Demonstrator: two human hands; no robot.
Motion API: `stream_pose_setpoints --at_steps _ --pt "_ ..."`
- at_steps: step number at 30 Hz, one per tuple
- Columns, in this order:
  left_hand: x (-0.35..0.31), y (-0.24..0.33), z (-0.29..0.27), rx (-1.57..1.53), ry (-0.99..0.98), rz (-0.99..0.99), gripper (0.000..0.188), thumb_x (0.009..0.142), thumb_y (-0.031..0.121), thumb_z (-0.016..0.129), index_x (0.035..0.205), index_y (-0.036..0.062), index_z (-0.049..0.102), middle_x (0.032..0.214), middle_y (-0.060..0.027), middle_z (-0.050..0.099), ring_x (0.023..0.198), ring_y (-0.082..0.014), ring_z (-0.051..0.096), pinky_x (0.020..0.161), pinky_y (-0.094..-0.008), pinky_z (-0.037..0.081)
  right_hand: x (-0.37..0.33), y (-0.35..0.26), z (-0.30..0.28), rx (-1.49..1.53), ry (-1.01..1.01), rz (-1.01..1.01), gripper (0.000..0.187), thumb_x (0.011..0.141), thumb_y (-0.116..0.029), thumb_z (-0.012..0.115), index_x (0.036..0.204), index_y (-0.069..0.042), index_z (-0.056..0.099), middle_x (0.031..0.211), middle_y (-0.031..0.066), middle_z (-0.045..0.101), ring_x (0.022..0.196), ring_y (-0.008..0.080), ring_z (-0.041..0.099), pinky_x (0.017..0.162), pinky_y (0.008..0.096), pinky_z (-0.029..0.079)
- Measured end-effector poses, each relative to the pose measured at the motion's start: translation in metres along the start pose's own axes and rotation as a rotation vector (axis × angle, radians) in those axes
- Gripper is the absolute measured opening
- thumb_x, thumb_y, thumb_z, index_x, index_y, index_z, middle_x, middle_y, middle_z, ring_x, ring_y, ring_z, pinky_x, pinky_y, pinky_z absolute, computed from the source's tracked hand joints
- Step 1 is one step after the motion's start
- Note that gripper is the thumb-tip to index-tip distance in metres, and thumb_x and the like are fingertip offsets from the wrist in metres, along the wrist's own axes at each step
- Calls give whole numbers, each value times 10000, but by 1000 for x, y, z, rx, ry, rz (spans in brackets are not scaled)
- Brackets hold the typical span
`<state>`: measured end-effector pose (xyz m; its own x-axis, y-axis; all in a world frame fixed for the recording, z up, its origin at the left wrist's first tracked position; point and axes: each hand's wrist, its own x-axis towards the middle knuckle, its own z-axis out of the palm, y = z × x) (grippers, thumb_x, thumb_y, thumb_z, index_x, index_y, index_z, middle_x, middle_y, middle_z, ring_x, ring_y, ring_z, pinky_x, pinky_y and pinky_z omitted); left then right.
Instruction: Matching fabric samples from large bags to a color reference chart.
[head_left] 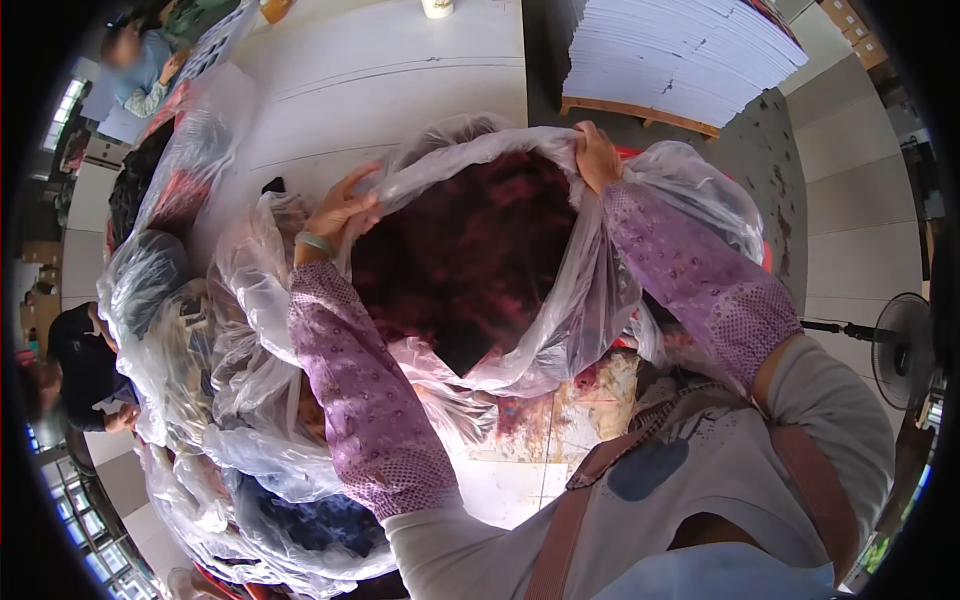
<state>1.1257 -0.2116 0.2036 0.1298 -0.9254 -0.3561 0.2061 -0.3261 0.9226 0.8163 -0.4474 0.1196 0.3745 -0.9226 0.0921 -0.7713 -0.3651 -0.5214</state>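
Before me a large clear plastic bag (480, 150) gapes wide, its rim rolled into a thick ring. Inside lies a mass of dark maroon and black fluffy material (465, 255); I cannot tell exactly what it is. My left hand (343, 210), with a band at its wrist, grips the rim at the left. At the far right of the rim, my right hand (597, 157) is closed round the plastic. Purple patterned sleeve covers (350, 390) reach up both forearms.
More filled plastic bags (165, 290) crowd the left, one with dark blue material (320, 515). A pale table (400, 80) stretches beyond. A stack of white sheets (675, 60) rests on a wooden pallet. A fan (900, 350) stands right. Two people (145, 75) are at the left.
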Motion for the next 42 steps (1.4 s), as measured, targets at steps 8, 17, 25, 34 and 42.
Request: stream_pose_setpoints --at_steps 8,17,25,34,42 --pt "12 -47 -65 -577 375 127 526 755 55 623 1241 147 442 794 -52 539 541 -59 436 422 -142 358 0 -9 -6 228 -366 -284 598 816 -497 498 1191 -33 451 1140 118 510 1025 183 492 880 275 363" --pt "-31 -50 -55 1149 515 -55 319 720 223 650 1007 87 622 821 -59 642 722 -179 598 655 -300 457 11 36 36 497 -637 45 717 782 -646 395 1077 -7 535 1059 161 567 958 249 549 819 319 406" --pt "-47 -130 -134 -49 461 -7 330 797 224 574 1055 17 568 717 -20 593 587 -140 535 514 -271 415 5 -9 7 4 -358 -243 590 812 -536 422 1019 15 461 1009 266 540 966 392 519 807 443 412" --pt "-63 -74 -40 1174 943 26 435 703 90 624 1122 79 507 915 -120 592 708 -275 561 677 -368 460 -6 -5 10 -117 -502 -76 509 848 -449 433 1087 1 443 1071 271 496 989 395 494 796 420 410" --pt "-132 -99 238 1074 789 513 377 661 135 665 1027 97 580 959 -56 569 935 -260 497 804 -372 398 -60 29 -35 243 -300 -192 639 802 -411 521 1293 -63 304 1242 235 399 1161 348 387 953 360 321"
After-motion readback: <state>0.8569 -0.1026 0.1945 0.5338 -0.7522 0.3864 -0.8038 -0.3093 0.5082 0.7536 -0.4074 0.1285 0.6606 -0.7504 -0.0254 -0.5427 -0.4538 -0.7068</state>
